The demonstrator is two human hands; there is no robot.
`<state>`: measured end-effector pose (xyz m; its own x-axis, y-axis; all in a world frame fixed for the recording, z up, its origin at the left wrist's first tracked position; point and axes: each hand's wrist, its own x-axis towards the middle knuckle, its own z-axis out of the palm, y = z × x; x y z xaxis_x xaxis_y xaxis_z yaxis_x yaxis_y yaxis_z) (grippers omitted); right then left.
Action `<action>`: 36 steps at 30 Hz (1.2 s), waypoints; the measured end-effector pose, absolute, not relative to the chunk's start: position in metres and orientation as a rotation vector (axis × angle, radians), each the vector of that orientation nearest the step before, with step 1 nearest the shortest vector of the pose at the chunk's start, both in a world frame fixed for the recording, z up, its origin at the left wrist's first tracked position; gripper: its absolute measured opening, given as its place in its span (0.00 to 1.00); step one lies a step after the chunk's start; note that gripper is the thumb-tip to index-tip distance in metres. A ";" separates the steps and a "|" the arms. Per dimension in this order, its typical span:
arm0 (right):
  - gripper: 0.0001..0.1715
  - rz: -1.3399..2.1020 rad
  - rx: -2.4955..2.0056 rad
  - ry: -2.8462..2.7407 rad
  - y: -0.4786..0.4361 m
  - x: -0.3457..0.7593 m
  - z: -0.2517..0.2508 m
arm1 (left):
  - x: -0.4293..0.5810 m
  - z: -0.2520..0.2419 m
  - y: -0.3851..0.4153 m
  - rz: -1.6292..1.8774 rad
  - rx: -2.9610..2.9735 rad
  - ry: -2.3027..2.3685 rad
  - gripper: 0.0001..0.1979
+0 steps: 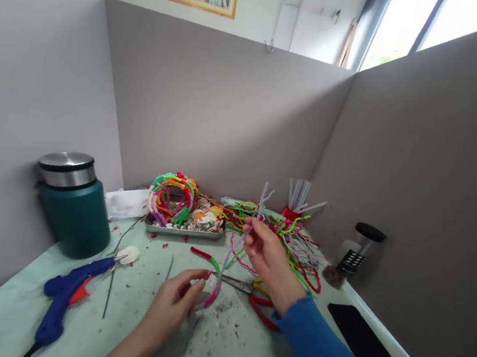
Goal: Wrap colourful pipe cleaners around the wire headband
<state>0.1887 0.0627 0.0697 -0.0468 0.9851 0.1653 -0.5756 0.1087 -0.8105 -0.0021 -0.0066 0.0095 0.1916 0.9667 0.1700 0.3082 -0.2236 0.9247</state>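
Note:
My left hand (pixel 175 305) is closed around the lower end of a curved headband (pixel 211 292) wrapped in pink and green fuzzy wire. A lilac pipe cleaner (pixel 243 235) rises from the headband, and my right hand (pixel 269 259), in a blue sleeve, pinches it near its upper part. Both hands hover just above the pale green table top (pixel 126 328). Red-handled pliers (pixel 250 288) lie on the table right under my right hand.
A blue glue gun (pixel 67 296) lies at the left front, with a dark green flask (pixel 72 203) behind it. A metal tray (pixel 183 230) holds wrapped headbands and shells. Loose pipe cleaners (pixel 296 241) pile at the right back. A glass jar (pixel 354 255) and a black phone (pixel 369 348) sit at the right. Grey partitions enclose the desk.

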 end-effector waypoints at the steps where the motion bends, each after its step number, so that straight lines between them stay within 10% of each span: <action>1: 0.10 1.453 -0.614 -0.820 0.060 0.183 0.059 | -0.001 0.011 -0.006 1.028 1.553 1.169 0.22; 36: 0.13 1.014 -0.859 -0.800 0.091 0.214 0.011 | -0.003 0.012 0.000 0.779 1.531 1.302 0.21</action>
